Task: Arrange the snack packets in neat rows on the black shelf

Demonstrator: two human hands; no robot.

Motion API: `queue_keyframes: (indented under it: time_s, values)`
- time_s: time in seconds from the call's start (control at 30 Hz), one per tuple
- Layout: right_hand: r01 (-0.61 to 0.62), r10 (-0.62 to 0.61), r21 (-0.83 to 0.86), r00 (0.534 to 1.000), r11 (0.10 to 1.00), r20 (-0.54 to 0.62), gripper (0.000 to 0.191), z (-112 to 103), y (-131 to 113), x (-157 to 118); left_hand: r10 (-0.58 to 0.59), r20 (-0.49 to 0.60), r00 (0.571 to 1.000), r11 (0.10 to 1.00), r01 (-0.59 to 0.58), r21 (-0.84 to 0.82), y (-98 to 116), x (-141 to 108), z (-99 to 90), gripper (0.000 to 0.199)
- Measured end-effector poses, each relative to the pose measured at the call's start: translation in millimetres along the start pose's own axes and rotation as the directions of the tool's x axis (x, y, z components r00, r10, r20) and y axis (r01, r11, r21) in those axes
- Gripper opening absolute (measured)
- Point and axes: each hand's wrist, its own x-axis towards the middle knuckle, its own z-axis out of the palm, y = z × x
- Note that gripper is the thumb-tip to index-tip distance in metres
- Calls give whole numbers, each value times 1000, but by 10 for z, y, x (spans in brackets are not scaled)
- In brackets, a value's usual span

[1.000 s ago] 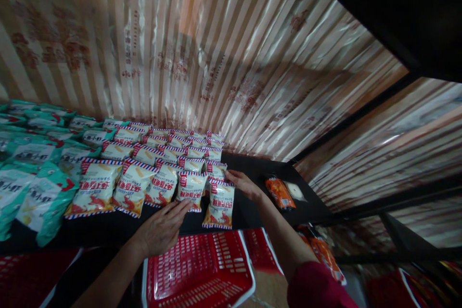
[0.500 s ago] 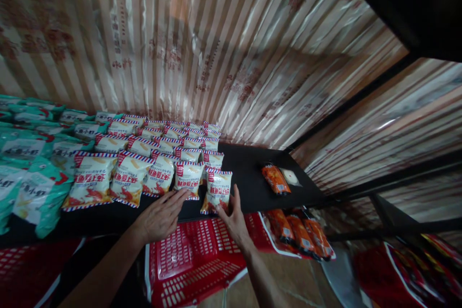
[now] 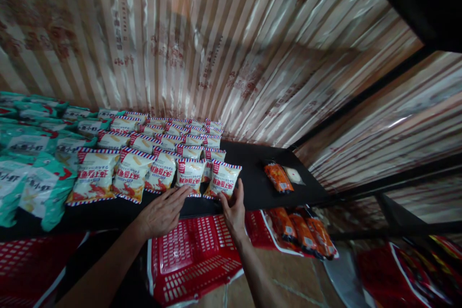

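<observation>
White snack bags with red lettering and striped edges stand in rows on a black shelf [image 3: 249,163]. My right hand [image 3: 234,209] grips the snack bag [image 3: 222,179] at the right end of the front row, thumb on its front and fingers along its right side. The bag stands slightly tilted at the shelf's front edge. My left hand [image 3: 164,214] lies with fingers stretched out, its fingertips against the lower front of the neighbouring snack bag [image 3: 190,176]. It holds nothing.
Teal snack bags [image 3: 43,187] fill the shelf's left end. An orange packet [image 3: 277,177] and a small white packet [image 3: 293,175] lie to the right. Below stand a red basket [image 3: 195,269] and another holding orange packets [image 3: 301,231]. Striped sheeting [image 3: 202,48] hangs behind.
My right hand has moved the end bag up and back, closer to the row, and its top now leans right. My left hand has stayed nearly still.
</observation>
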Motion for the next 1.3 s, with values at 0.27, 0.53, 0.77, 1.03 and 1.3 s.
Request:
queue_keyframes:
  time_s: [0.27, 0.53, 0.77, 1.03, 1.3]
  values:
    - [59, -62, -81, 998, 995, -34, 84, 125, 78, 43, 29, 23, 999, 997, -30, 66, -4, 5, -15, 49]
    - [147, -153, -135, 988, 980, -28, 77, 112, 199, 66, 29, -19, 999, 994, -26, 106, 1, 12, -18, 50]
    - [116, -148, -234, 981, 965, -123, 82, 166, 234, 28, 69, -6, 998, 988, -67, 140, -1, 19, -39, 51]
    - [57, -95, -330, 991, 942, -99, 81, 199, 205, 60, 67, -6, 998, 987, -65, 147, -2, 13, -32, 54]
    - [59, -111, -456, 990, 888, -87, 80, 235, 169, 64, 66, 3, 998, 989, -65, 129, -7, -15, -2, 55]
